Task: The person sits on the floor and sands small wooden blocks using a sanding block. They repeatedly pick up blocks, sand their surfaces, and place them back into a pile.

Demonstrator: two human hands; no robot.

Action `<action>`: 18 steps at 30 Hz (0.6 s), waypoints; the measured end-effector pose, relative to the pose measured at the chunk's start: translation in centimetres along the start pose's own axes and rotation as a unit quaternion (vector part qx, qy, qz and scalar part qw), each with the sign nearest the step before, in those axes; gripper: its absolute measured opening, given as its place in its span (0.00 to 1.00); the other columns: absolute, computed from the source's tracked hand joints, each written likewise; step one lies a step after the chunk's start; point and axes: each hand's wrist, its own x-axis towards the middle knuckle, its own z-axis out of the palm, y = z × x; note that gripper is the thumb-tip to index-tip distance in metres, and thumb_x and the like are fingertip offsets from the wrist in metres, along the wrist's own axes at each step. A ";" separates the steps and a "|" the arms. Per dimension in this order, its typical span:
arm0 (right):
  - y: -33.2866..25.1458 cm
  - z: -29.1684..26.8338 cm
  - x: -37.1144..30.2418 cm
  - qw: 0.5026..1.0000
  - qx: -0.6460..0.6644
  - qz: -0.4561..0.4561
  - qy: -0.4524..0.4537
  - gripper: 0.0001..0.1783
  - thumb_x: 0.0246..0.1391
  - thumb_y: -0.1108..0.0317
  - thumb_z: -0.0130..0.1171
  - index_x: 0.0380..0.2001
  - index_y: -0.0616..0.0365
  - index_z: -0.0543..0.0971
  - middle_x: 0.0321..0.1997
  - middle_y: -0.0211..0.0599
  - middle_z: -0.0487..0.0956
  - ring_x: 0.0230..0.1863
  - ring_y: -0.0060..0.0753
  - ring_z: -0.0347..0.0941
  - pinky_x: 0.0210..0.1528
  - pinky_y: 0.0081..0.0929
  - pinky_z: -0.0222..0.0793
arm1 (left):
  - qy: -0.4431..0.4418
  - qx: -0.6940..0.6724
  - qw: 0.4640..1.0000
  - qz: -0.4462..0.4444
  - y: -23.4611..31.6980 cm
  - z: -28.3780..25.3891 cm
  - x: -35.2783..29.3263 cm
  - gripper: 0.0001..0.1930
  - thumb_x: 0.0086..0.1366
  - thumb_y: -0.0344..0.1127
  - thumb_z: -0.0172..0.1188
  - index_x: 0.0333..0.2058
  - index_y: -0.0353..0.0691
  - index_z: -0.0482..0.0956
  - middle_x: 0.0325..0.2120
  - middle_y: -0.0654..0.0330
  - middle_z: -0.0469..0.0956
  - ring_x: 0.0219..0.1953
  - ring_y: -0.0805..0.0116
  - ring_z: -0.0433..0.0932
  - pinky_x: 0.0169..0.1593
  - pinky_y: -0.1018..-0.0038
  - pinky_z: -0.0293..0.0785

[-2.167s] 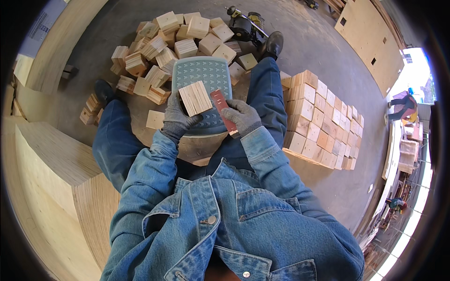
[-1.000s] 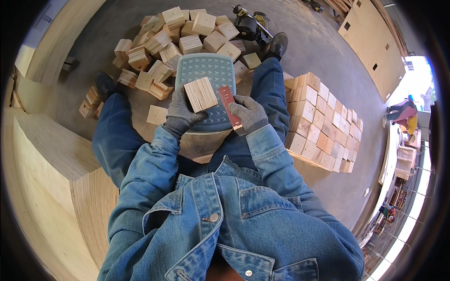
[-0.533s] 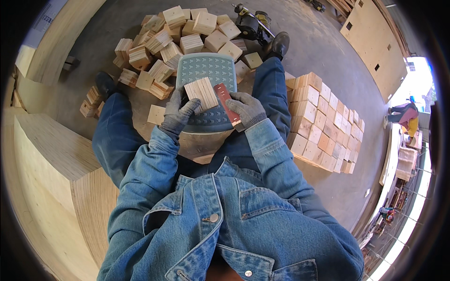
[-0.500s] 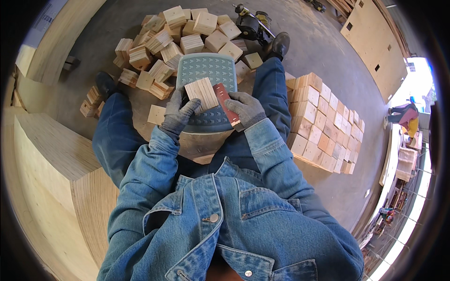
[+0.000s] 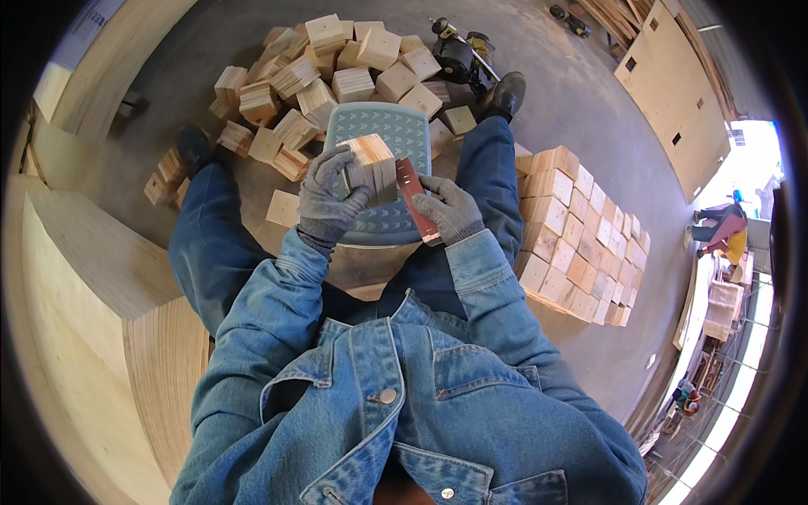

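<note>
My left hand [image 5: 326, 200], in a grey glove, grips a square layered wooden block [image 5: 372, 168] and holds it on edge over a teal plastic stool seat [image 5: 383, 223]. My right hand [image 5: 449, 210], also gloved, holds a flat red sanding tool [image 5: 416, 198] pressed against the block's right side. Both hands work above my knees, and my denim sleeves reach up from the lower edge.
A loose heap of wooden blocks [image 5: 324, 76] lies on the concrete floor ahead. A neat stack of blocks [image 5: 581, 231] stands to my right. A black and yellow power tool [image 5: 461, 55] sits beside my right boot. Plywood sheets [image 5: 93, 278] lie to the left. Other people [image 5: 720, 231] are far right.
The block was lying flat in my left hand; it has since been turned up on edge. My right hand with the red tool has stayed against its right side.
</note>
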 end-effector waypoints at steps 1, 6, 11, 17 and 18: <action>0.7 -0.1 -0.2 1.000 0.010 0.003 -0.007 0.34 0.60 0.55 0.72 0.65 0.61 0.78 0.57 0.47 0.84 0.53 0.38 0.84 0.57 0.31 0.79 | -0.001 0.003 1.000 0.010 0.0 -0.1 -0.2 0.44 0.50 0.33 0.81 0.66 0.44 0.70 0.64 0.47 0.72 0.66 0.53 0.74 0.66 0.62 0.77; 0.7 0.3 -1.4 0.999 0.050 0.001 -0.016 0.32 0.63 0.60 0.69 0.65 0.67 0.76 0.55 0.47 0.84 0.49 0.32 0.83 0.53 0.27 0.80 | -0.006 0.014 0.996 -0.090 0.4 -0.2 -0.3 0.59 0.44 0.41 0.86 0.73 0.40 0.60 0.68 0.47 0.67 0.69 0.53 0.71 0.69 0.61 0.74; 0.1 0.0 -1.9 0.999 0.017 0.033 -0.021 0.34 0.62 0.57 0.70 0.65 0.66 0.77 0.55 0.46 0.84 0.50 0.33 0.83 0.55 0.28 0.80 | -0.105 -0.207 0.942 -0.242 1.7 -0.6 0.6 0.64 0.43 0.51 0.88 0.74 0.36 0.59 0.70 0.47 0.67 0.70 0.55 0.70 0.71 0.61 0.71; 2.0 0.0 -1.4 1.000 -0.017 -0.018 0.000 0.34 0.61 0.58 0.71 0.64 0.66 0.77 0.56 0.47 0.84 0.51 0.34 0.82 0.57 0.29 0.79 | -0.094 -0.156 0.961 -0.206 1.6 -0.1 1.3 0.56 0.43 0.50 0.86 0.69 0.36 0.67 0.60 0.47 0.79 0.61 0.55 0.81 0.64 0.63 0.79; 1.8 0.1 -1.5 1.000 0.003 -0.016 0.026 0.33 0.59 0.60 0.72 0.64 0.65 0.78 0.57 0.48 0.83 0.53 0.37 0.83 0.58 0.31 0.79 | -0.083 -0.163 0.958 -0.221 1.8 -0.1 1.5 0.55 0.43 0.49 0.85 0.68 0.36 0.68 0.59 0.47 0.80 0.61 0.55 0.81 0.64 0.63 0.79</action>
